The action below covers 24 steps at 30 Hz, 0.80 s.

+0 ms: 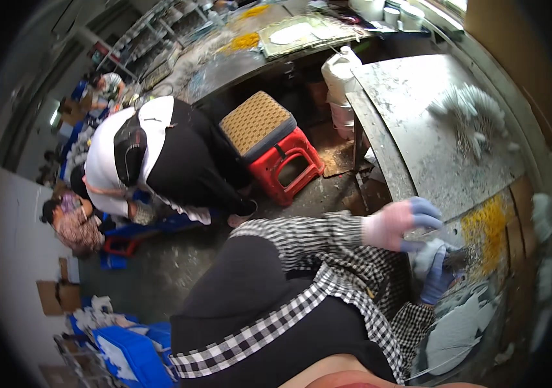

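Cluttered workshop, grey paint-flecked workbench [418, 136] on the person's right, dirty concrete floor. At the bench's near edge a small whitish-grey piece [432, 251], soft-looking and blurred, sits between both gloved hands; beside it a darker bit, too smeared to tell what it is. Left hand [397, 223] in a pale glove with bluish fingertips comes in across the body, checkered sleeve [302, 236] stretched out, fingers curled over the top of the piece, grasping it. Right hand [436, 279] in a blue glove comes up from below, fingers bent against the underside of the same piece; whether it pinches or just props it, cannot tell. Just right of the hands a patch of yellow crumbs [485, 233] lies on a wooden board. Farther up the bench a heap of white feathery items [473, 110]. Below the hands pale flat sheets [460, 330]. Left of the bench a red plastic stool [287, 167] with a woven tan cushion [254, 121], a white jug [339, 72] behind it. Another person in a black-and-white top [159, 152] bends over on the floor, well apart. Blue crates [130, 352] bottom left.
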{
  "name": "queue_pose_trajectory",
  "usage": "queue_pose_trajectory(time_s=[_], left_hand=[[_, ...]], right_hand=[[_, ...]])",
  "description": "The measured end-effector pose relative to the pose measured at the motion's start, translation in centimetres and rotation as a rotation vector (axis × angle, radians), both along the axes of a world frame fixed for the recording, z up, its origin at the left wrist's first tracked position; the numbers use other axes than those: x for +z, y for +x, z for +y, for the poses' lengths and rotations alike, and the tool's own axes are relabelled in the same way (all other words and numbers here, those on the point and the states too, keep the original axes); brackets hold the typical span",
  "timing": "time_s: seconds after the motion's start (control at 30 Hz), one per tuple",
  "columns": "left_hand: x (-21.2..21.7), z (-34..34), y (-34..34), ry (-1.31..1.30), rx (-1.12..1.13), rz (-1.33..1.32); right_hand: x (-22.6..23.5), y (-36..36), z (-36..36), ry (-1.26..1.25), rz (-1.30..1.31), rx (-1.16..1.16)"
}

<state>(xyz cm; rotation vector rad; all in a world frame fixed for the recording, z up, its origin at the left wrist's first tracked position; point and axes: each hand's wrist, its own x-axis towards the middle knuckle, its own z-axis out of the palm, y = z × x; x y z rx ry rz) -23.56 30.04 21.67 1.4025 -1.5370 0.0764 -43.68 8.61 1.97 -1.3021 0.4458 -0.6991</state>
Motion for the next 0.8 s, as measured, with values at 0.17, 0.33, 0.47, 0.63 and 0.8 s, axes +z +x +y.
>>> queue_pose_trajectory(time_s=[0.17,0.33,0.47,0.63,0.8], left_hand=[[-10.3,19.8,5.3,0.748,0.665,0.518],[-18.1,44.7,10.3,1.046,0.973,0.699],[-22.0,56.6,10.7,0.797,1.433,0.913],[-33.1,51.1,6.2,1.162,1.356,0.725],[-36.9,36.1,0.3,1.282,0.699,0.886]], right_hand=[[6.3,0.9,3.1,-0.354,0.358,-0.157],[6.0,0.3,2.7,-0.273,0.210,-0.188],[6.1,-0.4,2.4,-0.250,0.273,-0.166],[4.3,-1.3,1.1,-0.267,0.359,-0.298],[7.4,-0.6,3.0,-0.445,0.375,-0.352]])
